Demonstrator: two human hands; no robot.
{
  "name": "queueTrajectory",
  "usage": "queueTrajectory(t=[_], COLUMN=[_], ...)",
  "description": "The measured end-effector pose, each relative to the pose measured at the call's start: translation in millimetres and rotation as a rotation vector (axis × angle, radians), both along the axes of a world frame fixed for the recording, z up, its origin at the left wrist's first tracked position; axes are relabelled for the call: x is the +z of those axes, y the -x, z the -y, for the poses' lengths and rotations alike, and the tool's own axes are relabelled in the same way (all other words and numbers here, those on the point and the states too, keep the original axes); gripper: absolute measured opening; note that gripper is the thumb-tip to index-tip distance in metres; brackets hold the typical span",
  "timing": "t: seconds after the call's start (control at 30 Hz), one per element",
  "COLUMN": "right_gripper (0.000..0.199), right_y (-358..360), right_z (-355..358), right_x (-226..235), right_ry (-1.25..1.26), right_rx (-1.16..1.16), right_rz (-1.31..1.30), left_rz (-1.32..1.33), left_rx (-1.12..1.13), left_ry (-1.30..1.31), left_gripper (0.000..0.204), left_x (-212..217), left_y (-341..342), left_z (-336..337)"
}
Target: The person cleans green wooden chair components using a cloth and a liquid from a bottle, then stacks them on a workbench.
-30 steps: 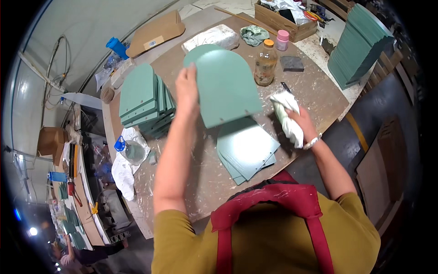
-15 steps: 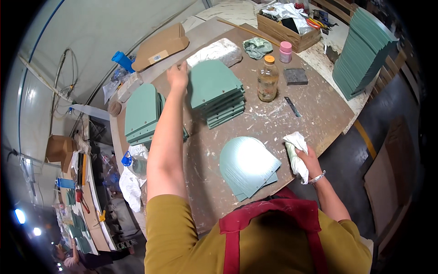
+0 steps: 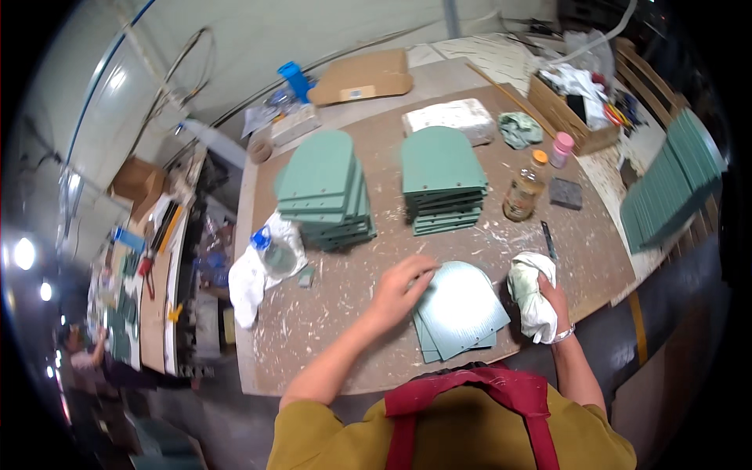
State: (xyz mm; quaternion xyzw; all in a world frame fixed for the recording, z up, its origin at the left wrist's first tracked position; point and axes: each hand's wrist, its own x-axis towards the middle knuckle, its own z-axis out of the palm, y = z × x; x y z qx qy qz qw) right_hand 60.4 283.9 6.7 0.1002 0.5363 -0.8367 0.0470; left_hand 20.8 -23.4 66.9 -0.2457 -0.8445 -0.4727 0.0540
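Observation:
My right hand [image 3: 553, 304] is closed around a bunched white cloth [image 3: 534, 296] to the right of a few shiny pale green panels. The top panel [image 3: 464, 309] has a rounded far end and small holes along its straight near edge. Reaching in from the left, my left hand [image 3: 401, 291] has its fingers apart, and its fingertips are at the upper left edge of that panel. I cannot tell whether they touch it. Farther back stand two piles of green round-topped panels, a left stack [image 3: 319, 176] and a right stack [image 3: 444, 168].
A clear bottle with an orange cap [image 3: 523, 192], a pink jar [image 3: 562, 149], a dark grey block [image 3: 565, 193] and a narrow blade [image 3: 547, 240] lie to the right. A blue-capped bottle [image 3: 276, 252] stands on white cloth at left. A tall panel stack [image 3: 674, 184] rises far right.
My left hand has come back from beside the rear stack to the panels near me. My right hand keeps the cloth, and the view has shifted.

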Motion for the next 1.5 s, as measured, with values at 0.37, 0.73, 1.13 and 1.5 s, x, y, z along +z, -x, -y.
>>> queueTrajectory(t=[0.37, 0.73, 1.13, 1.5], right_gripper=[0.056, 0.028, 0.017, 0.012], right_y=[16.8, -76.5, -230.9, -203.2], right_z=[60.6, 210.9, 473.3, 622.9], right_x=[26.0, 104.6, 37.3, 4.4], right_ry=[-1.410, -0.761, -0.748, -1.102], right_rx=[0.841, 0.835, 1.416, 1.174], right_rz=[-1.038, -1.056, -1.460, -1.376], left_rz=[0.395, 0.227, 0.229, 0.273], left_rx=[0.859, 1.333, 1.529, 1.383], left_ry=[-0.351, -0.404, -0.534, -0.380], left_gripper=[0.018, 0.017, 0.005, 0.009], left_x=[-51.5, -69.0, -84.5, -78.2], left_y=[-223.0, -412.3, -599.7, -597.9], left_z=[2.1, 91.2, 245.8, 428.1])
